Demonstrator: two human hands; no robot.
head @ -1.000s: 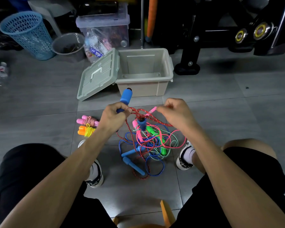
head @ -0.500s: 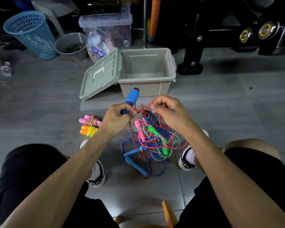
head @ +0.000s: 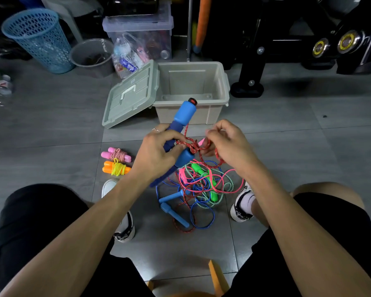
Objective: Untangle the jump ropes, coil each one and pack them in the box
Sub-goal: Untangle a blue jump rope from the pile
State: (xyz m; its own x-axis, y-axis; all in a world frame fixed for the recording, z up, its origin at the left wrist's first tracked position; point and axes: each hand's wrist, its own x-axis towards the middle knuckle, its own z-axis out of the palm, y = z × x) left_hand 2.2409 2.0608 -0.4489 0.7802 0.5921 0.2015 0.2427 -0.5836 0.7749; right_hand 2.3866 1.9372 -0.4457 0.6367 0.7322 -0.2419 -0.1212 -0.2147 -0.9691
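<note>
My left hand (head: 155, 154) grips two blue jump-rope handles (head: 183, 115) together, one pointing up toward the box. A red braided rope (head: 193, 145) is wound around them, and my right hand (head: 228, 144) pinches that rope beside the handles. Below hangs a tangle of ropes (head: 199, 185) in pink, green, blue and red, with green and light blue handles lying in it on the floor. Two coiled ropes lie to the left: one with pink handles (head: 116, 155), one orange with yellow cord (head: 115, 168). The beige box (head: 220, 82) stands open and empty, its lid (head: 131, 94) leaning against its left side.
A blue mesh basket (head: 39, 39), a grey bucket (head: 90, 54) and a clear storage bin (head: 141, 37) stand at the back left. Black gym equipment (head: 255, 67) fills the back right. A plastic bottle (head: 3, 85) lies at far left. My shoes flank the tangle.
My right hand has moved left and closer to the handles, carrying red rope around them. The left hand has lifted the blue handles slightly, and a second handle now sits in its grip.
</note>
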